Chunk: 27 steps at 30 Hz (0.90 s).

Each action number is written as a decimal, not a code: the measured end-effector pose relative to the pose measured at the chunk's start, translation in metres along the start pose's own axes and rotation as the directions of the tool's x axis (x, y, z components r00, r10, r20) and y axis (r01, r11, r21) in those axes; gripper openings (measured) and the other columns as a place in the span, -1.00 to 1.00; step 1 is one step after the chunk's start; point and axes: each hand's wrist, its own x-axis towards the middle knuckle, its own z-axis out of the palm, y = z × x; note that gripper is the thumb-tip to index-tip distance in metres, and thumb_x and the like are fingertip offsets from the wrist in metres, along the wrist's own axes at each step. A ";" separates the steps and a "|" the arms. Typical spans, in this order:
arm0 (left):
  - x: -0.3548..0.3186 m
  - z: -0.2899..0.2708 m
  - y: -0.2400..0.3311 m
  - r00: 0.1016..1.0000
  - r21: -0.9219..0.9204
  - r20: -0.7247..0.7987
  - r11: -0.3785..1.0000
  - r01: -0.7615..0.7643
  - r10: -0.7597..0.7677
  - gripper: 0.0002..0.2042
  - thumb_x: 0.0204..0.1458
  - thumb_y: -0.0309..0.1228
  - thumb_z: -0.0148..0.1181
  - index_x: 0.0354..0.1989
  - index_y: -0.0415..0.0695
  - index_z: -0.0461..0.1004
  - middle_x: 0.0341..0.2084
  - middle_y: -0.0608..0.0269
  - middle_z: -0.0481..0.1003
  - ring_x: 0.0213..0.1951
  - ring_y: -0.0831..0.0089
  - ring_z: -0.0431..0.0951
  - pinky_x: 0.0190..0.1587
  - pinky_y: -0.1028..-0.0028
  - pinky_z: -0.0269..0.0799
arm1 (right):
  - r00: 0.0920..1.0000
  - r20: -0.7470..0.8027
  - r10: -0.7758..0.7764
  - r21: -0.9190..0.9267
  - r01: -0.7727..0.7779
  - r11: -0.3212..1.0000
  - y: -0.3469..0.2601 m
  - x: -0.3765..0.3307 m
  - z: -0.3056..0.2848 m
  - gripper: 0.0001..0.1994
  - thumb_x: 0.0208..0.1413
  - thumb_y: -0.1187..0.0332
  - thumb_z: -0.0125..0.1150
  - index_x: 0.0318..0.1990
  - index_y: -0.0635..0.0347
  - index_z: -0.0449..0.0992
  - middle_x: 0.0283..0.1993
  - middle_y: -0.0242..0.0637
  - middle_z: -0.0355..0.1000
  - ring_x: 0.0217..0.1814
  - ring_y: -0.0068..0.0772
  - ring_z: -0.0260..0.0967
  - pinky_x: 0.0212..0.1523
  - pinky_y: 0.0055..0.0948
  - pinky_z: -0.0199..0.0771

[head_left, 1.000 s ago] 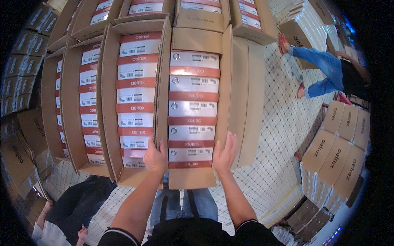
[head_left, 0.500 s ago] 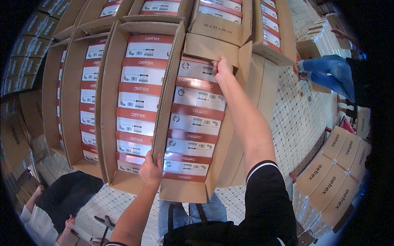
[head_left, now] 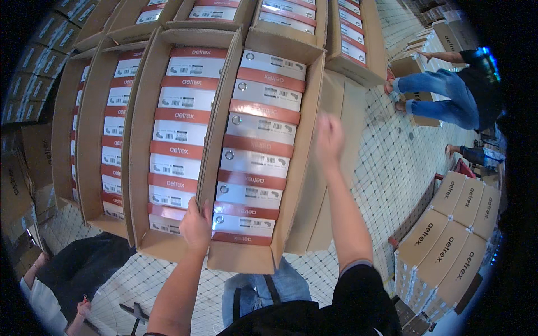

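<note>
Gripping the near left flap, the left hand (head_left: 196,227) is closing around the cardboard edge of the open carton (head_left: 263,260), which is sitting on the netted floor amid rows of like cartons, steadying it so the packed shoeboxes (head_left: 255,162) are staying flat. The right hand (head_left: 329,140) is hovering blurred over the right flap, fingers loosely spread, holding nothing.
</note>
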 end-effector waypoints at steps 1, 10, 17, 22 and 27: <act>-0.001 -0.001 0.000 0.999 -0.036 -0.025 0.999 -0.024 0.023 -0.69 0.19 -0.17 0.07 -0.07 -0.15 0.33 -0.44 -0.14 0.53 -0.38 -0.16 0.55 -0.35 -0.01 0.40 | 0.986 -0.009 0.164 0.030 -0.164 0.986 -0.001 -0.053 -0.028 -0.76 0.27 0.29 0.05 -0.26 0.32 0.48 -0.33 -0.14 0.41 -0.26 -0.24 0.38 -0.19 -0.33 0.37; -0.018 0.001 0.000 0.979 -0.052 -0.183 0.994 -0.100 0.089 -0.59 0.15 -0.04 0.05 -0.01 -0.10 0.34 -0.32 -0.10 0.57 -0.31 -0.14 0.58 -0.26 0.00 0.44 | 0.857 0.222 0.464 -0.702 -0.189 0.686 0.039 -0.385 -0.159 -0.09 0.04 -0.22 0.17 0.43 0.08 0.01 0.46 0.24 -0.20 0.46 0.41 -0.24 0.38 0.13 -0.10; -0.107 0.025 -0.031 0.865 -0.109 -0.389 0.917 -0.384 0.317 -0.64 0.14 -0.22 0.14 0.01 -0.19 0.43 0.06 -0.17 0.41 0.18 -0.04 0.34 0.21 0.17 0.21 | 0.852 0.250 0.460 -0.676 -0.187 0.713 0.077 -0.395 -0.164 0.00 -0.07 -0.39 0.13 0.45 -0.06 -0.02 0.52 0.11 -0.36 0.50 0.40 -0.35 0.40 0.16 -0.13; -0.259 0.086 -0.079 0.768 -0.170 -0.435 0.795 -0.583 0.470 -0.74 0.13 -0.36 0.17 -0.06 -0.23 0.47 0.10 -0.16 0.39 0.20 -0.01 0.32 0.24 0.15 0.17 | 0.848 0.259 0.463 -0.631 -0.215 0.745 0.069 -0.393 -0.175 -0.07 0.02 -0.35 0.07 0.44 -0.05 -0.02 0.53 0.04 -0.32 0.50 0.33 -0.28 0.39 0.09 -0.03; -0.424 0.193 -0.213 0.947 -0.446 0.264 0.894 -0.050 0.184 -0.69 0.12 -0.32 0.18 -0.03 -0.24 0.46 -0.05 -0.12 0.51 -0.01 0.05 0.53 0.05 0.31 0.41 | 0.957 0.064 0.282 -0.312 -0.249 0.917 0.098 -0.503 -0.200 -0.41 0.25 -0.04 -0.03 0.30 0.15 0.25 0.28 0.07 0.24 0.32 0.05 0.19 0.26 -0.09 0.21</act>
